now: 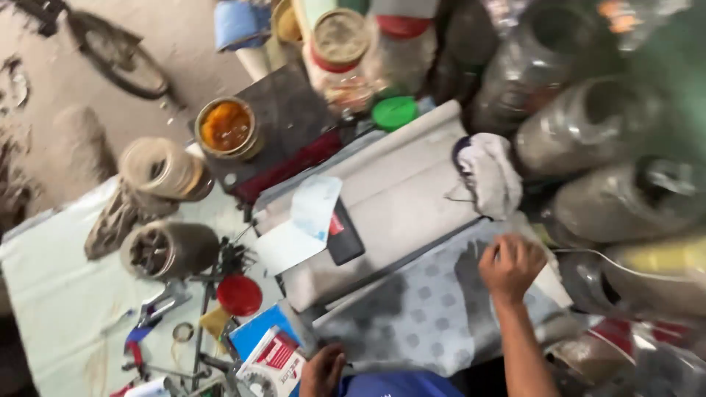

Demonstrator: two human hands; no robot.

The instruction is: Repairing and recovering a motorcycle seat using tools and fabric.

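Observation:
My right hand (510,266) is curled into a loose fist at the right edge of a grey dotted sheet (419,312); whether it pinches the sheet is blurred. My left hand (322,371) rests at the sheet's near left corner, next to a red-and-white box (276,360). Beyond the sheet lies a pale grey board (397,198) with a white paper (301,228) and a small black device (344,235) on it. A white rag (487,175) is bunched at the board's far right.
Several dusty plastic jars (588,125) lie stacked at the right. An open tin of orange paste (226,126), a green lid (394,112), a red lid (239,295), cylindrical containers (170,250) and pliers (151,316) crowd the left. A bicycle wheel (118,55) stands on the ground beyond.

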